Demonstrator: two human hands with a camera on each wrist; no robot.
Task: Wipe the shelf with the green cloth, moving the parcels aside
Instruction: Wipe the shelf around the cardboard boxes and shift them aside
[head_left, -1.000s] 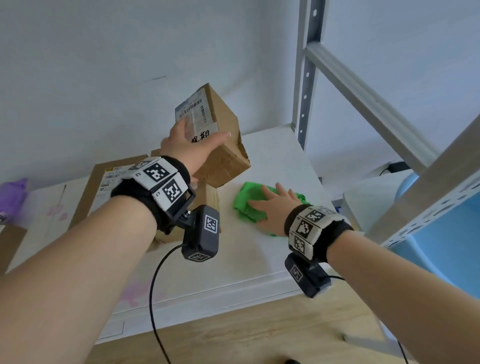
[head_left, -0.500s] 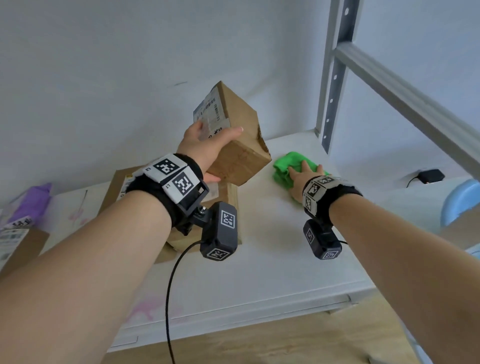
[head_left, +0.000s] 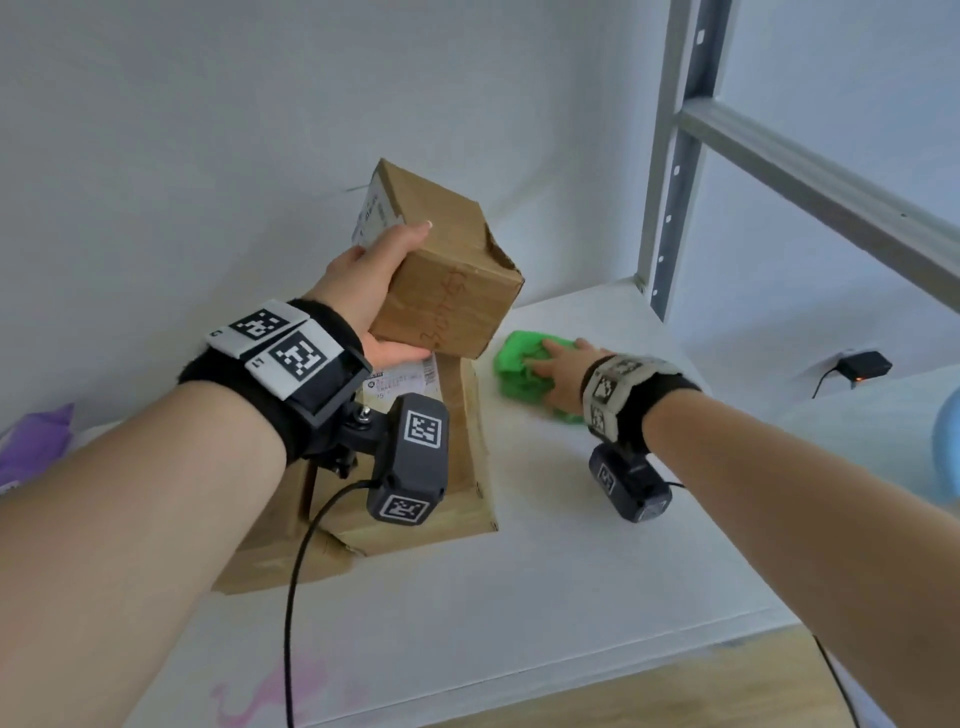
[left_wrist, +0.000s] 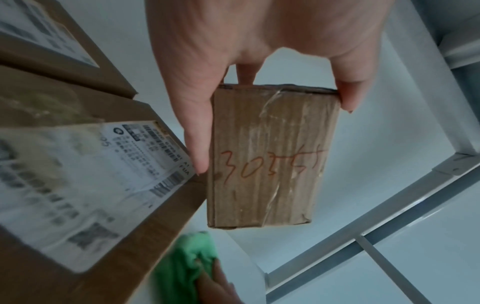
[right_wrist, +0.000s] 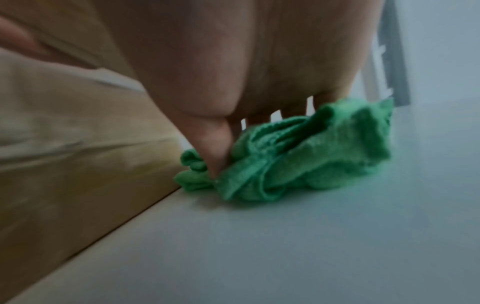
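two hands, left (head_left: 375, 291) gripping raised parcel (head_left: 447, 270), right (head_left: 563, 376) flat, pressing cloth (head_left: 519, 364) beside box edge

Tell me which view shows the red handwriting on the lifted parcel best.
The left wrist view: the small parcel, gripped by the left hand, faces that camera, so the red scrawl reads roughly 3035. The head view shows it faint and slanted on the parcel's side. The right wrist view shows no writing.

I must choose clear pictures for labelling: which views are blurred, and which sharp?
Right wrist view: strongly motion-blurred, dim; green cloth and the parcel beside it are smeared. Left wrist view: small parcel fairly sharp, red handwriting visible; the larger parcel's label is smeared. Head view: mostly sharp, evenly lit; right hand slightly soft.
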